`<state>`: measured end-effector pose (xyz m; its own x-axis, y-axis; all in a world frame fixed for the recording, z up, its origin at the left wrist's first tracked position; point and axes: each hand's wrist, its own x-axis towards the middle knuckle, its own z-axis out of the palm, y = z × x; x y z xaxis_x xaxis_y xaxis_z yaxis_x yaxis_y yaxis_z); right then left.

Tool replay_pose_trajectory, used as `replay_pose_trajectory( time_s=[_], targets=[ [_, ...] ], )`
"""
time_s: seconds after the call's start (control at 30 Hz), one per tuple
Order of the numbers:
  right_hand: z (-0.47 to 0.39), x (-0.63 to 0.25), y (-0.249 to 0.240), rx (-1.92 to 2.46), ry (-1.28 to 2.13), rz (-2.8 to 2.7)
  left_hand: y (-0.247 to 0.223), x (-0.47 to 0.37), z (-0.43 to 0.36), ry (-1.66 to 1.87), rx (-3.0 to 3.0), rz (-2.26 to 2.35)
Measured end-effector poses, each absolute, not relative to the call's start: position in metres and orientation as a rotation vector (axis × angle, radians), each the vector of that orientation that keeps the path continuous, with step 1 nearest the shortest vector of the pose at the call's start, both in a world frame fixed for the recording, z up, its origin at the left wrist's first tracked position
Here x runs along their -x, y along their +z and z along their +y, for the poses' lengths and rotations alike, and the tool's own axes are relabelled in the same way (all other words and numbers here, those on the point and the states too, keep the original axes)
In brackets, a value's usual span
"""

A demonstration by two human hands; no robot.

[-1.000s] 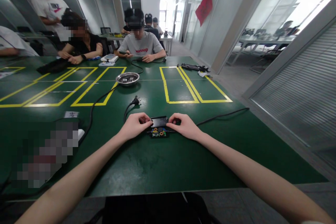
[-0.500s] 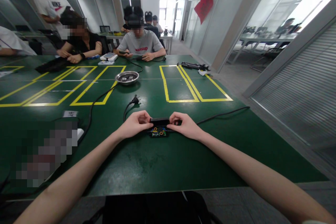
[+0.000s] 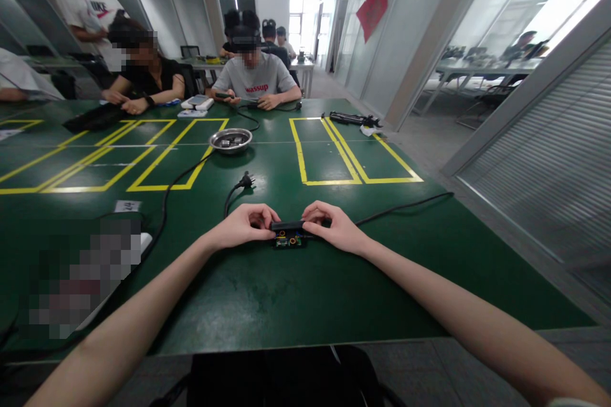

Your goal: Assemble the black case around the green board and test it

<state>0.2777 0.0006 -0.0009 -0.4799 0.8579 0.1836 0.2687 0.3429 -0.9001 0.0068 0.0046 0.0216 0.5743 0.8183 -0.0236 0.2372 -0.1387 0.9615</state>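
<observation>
Between my two hands is a black plastic cover (image 3: 287, 226), held by its ends over an open power adapter. My left hand (image 3: 251, 224) pinches the cover's left end between thumb and fingers. At the right end, my right hand (image 3: 329, 226) grips it the same way. Just below the cover shows the adapter's circuit board (image 3: 289, 240), with ring-shaped coils and small parts. The cover hides the board's far side. A black cord (image 3: 405, 206) runs off to the right from beside my right hand.
Beyond my hands lies a black power plug (image 3: 247, 181) on its cord. A metal bowl (image 3: 231, 141) holds small metal parts. Farther right is a folded black tripod (image 3: 353, 119). Yellow tape marks the green table (image 3: 334, 305). Co-workers sit across it.
The black cover has come down and tilted over the circuit board, hiding more of it. Both hands stay at its ends and have shifted slightly.
</observation>
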Motion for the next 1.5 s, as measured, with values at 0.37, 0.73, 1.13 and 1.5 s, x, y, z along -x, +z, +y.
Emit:
replay_pose_trajectory(
  time_s=[0.37,0.73,1.13,1.5],
  targets=[
    [-0.002,-0.285,0.002,0.829,0.927,-2.171,0.022,-0.008,0.004,0.61,-1.694,0.936],
    [-0.002,-0.284,-0.003,0.661,0.706,-2.285,0.022,-0.014,0.0,0.594,-1.775,0.992],
    [-0.008,-0.272,0.0,0.913,0.793,-2.297,0.018,-0.029,-0.011,0.543,-2.163,1.109],
    [-0.016,-0.272,0.001,0.666,0.574,-2.362,0.019,-0.034,-0.018,0.275,-2.608,1.256]
  ],
)
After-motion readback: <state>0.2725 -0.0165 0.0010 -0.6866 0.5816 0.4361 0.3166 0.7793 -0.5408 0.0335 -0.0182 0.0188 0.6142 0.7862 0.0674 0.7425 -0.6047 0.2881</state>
